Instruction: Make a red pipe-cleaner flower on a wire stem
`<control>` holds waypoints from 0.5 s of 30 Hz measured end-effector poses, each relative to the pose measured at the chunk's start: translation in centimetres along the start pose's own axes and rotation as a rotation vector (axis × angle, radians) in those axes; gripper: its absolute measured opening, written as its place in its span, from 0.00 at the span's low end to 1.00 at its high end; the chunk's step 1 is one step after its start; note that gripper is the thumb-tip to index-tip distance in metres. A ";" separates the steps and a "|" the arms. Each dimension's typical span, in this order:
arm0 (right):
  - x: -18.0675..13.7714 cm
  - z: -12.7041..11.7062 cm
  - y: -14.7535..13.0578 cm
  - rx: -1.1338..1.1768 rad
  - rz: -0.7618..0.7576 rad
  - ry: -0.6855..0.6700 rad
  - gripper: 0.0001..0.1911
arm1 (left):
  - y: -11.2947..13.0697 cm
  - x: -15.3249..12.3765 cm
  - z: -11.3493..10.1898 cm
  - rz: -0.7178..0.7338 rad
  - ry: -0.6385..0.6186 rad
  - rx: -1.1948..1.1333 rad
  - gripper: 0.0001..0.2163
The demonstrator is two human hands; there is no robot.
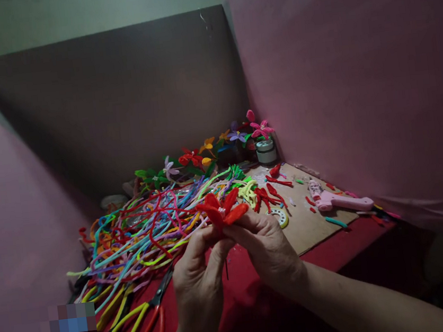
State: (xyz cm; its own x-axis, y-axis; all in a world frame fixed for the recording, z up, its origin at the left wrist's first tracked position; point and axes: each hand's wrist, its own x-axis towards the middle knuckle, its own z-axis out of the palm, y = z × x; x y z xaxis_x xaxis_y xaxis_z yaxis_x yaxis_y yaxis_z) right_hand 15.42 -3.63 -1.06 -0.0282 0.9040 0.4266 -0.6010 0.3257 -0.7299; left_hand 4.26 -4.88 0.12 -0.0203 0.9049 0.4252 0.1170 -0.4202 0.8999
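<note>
Both hands meet at the base of a red pipe-cleaner flower [223,208] with a pale centre, held up over the front of the table. My left hand [199,277] pinches it from the left between thumb and fingers. From the right, the thumb and fingers of my right hand [271,248] close on the same base. A thin dark stem [227,270] hangs below the fingers. Just left of my left hand lie scissors [156,298] with yellow and red handles. The exact grip point is hidden by the fingertips.
A heap of coloured pipe cleaners [145,233] covers the left. Finished flowers [190,157] stand behind, near a small jar [266,152]. A pink glue gun [339,200], red scraps [265,198] and a round disc [281,216] lie on a board [317,229]. Pink cloth [356,81] hangs on the right.
</note>
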 end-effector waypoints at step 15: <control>-0.2 0.3 1.1 0.213 0.116 0.044 0.06 | -1.6 -0.1 1.0 -0.047 0.022 -0.364 0.01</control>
State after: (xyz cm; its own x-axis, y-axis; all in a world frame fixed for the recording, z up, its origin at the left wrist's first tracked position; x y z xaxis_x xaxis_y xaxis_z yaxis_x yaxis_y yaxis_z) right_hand 14.53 -3.53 -1.72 -0.0746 0.9447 0.3192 -0.7507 0.1576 -0.6416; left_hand 5.10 -4.25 -1.47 -0.0388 0.9237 0.3812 -0.2459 -0.3786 0.8923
